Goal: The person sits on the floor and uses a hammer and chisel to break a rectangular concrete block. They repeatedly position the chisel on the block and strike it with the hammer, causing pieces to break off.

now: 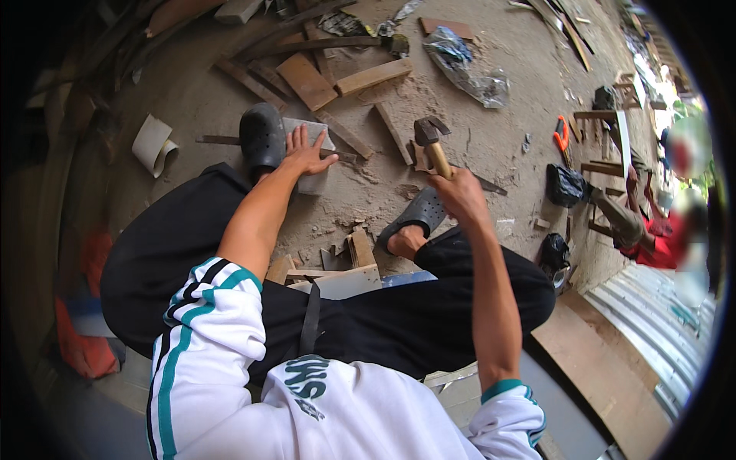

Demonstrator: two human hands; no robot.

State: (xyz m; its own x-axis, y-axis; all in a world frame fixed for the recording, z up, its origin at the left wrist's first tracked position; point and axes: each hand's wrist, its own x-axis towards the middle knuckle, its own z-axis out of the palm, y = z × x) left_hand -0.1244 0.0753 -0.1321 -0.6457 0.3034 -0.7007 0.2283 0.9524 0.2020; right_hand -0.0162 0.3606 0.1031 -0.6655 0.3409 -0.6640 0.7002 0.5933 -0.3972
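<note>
My left hand (305, 156) lies with fingers spread on a pale, flat-topped block (325, 139) on the ground, beside the dark clog (262, 138) on my left foot. A thin dark strip (218, 139) sticks out past that clog; the rest of it is hidden. In my right hand (461, 193), fingers wrapped round the wooden handle, is a claw hammer (430, 132). Its dark metal head is raised, above and ahead of my right clog (424, 211). What looks like a handsaw blade (491, 186) shows just right of the hammer hand.
Scrap boards (307, 81) and wood offcuts (374, 77) litter the ground ahead, near clear plastic wrapping (468, 70). An orange-handled tool (562, 134) and a black bag (566, 186) lie to the right. Beyond, a person in red (665, 244) sits by wooden frames (602, 167). Corrugated sheet (640, 307) lies lower right.
</note>
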